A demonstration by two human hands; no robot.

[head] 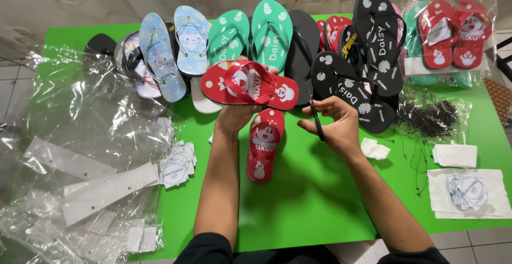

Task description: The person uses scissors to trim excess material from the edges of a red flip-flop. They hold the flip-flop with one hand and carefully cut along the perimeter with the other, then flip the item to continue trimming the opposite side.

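A green table [298, 216] stands before a stained concrete wall. The left hand [234, 116] grips a smooth red rubber flip-flop [249, 84], fingers hidden behind its sole. At three o'clock, the right hand [335, 125] pinches a thin black tool [316, 116], hard to identify. Its matching sandal [264, 144] lies below. Crinkled clear bags [90, 120] lie at nine o'clock.

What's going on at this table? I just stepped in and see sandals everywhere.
A person at a green table holds a red flip-flop up in the left hand. The right hand pinches a thin black tool, its tip near the flip-flop's heel. The matching red flip-flop lies flat on the table below. More flip-flops in blue, green and black line the far edge, beside a bagged red pair. Clear plastic bags and round paper tags lie to the left.
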